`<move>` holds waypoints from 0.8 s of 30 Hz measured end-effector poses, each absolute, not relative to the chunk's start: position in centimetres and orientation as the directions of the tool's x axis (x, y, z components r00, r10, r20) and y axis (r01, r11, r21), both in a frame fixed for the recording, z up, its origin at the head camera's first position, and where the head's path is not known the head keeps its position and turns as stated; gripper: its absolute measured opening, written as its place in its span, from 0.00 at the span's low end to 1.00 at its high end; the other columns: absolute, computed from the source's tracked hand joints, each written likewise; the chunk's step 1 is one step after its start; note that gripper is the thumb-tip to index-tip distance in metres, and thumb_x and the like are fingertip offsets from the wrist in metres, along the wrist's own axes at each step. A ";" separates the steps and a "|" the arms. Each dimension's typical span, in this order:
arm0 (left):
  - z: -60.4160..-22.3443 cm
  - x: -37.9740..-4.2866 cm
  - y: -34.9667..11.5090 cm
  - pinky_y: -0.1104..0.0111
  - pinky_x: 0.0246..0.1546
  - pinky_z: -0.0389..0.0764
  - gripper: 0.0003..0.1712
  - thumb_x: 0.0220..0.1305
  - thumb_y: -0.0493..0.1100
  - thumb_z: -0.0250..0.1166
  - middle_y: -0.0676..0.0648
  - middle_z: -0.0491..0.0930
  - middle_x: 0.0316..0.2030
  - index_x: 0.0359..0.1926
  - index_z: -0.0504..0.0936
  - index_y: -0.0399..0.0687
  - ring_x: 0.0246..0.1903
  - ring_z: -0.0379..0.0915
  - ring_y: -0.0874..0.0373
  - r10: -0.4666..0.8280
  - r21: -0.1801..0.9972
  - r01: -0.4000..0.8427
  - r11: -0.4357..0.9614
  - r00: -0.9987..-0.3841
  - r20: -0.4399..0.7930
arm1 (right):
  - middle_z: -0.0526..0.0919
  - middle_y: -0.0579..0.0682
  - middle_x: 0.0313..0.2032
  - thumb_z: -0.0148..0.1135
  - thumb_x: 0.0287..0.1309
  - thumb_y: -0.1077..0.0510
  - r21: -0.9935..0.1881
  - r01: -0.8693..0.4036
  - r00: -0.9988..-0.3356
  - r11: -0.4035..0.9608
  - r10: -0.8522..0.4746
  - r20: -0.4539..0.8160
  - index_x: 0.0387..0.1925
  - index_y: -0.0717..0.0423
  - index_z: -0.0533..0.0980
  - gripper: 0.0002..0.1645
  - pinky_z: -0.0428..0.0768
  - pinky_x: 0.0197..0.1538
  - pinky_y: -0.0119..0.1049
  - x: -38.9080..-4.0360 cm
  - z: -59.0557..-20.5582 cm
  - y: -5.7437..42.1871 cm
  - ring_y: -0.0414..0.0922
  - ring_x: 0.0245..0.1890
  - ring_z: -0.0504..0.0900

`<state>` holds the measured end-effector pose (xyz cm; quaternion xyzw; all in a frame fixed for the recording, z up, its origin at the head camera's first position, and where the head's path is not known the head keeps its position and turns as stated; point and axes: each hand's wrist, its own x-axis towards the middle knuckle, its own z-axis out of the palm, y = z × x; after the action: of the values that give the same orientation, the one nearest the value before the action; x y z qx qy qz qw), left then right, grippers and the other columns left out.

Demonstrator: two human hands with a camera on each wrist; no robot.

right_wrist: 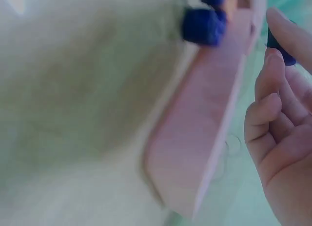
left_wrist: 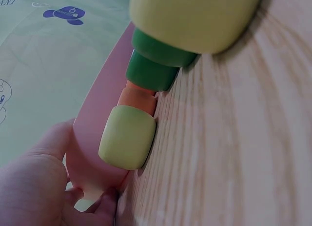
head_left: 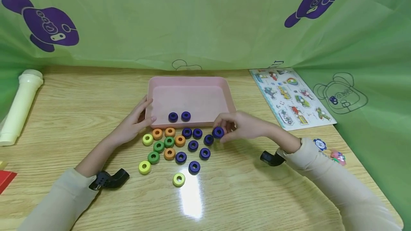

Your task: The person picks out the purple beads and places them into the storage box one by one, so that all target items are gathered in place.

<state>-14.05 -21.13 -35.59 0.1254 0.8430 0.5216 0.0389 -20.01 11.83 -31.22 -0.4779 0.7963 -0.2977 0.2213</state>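
Observation:
My right hand (head_left: pixel 238 126) pinches a dark blue ring (head_left: pixel 218 132) between thumb and fingers, by the front right corner of a pink tray (head_left: pixel 189 125). In the right wrist view the same blue ring (right_wrist: pixel 281 48) shows between the fingertips, level with the tray's rim. At the tray's left end, my left hand (head_left: pixel 131 126) grips the wall, its thumb at the rim and other fingers around the outside. Two blue rings (head_left: pixel 173 117) lie inside the tray near its front wall. Several more blue rings (head_left: pixel 193 145) lie on the table before it.
Left of those are green rings (head_left: pixel 153 157), orange rings (head_left: pixel 169 154) and yellow rings (head_left: pixel 145 167). A picture board (head_left: pixel 292 99) lies at the back right, small trinkets (head_left: pixel 338 157) near the right sleeve. A pale cylinder (head_left: pixel 20 106) and a red piece (head_left: pixel 5 181) are at far left.

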 end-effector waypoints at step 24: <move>-35.5 -14.1 -21.1 0.52 0.55 0.42 0.34 0.60 0.43 0.50 0.40 0.32 0.63 0.63 0.46 0.39 0.60 0.29 0.48 0.249 0.887 0.175 0.428 -0.966 0.070 | 0.73 0.43 0.22 0.64 0.42 0.56 -0.557 -0.697 -0.531 0.451 -0.847 -0.021 0.35 0.51 0.71 0.16 0.71 0.28 0.29 -26.3 -35.9 6.1 0.37 0.23 0.71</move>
<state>-14.08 -21.09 -35.52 0.1255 0.8442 0.5199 0.0359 -26.32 6.09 -35.88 -0.4604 0.8385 -0.2499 0.1500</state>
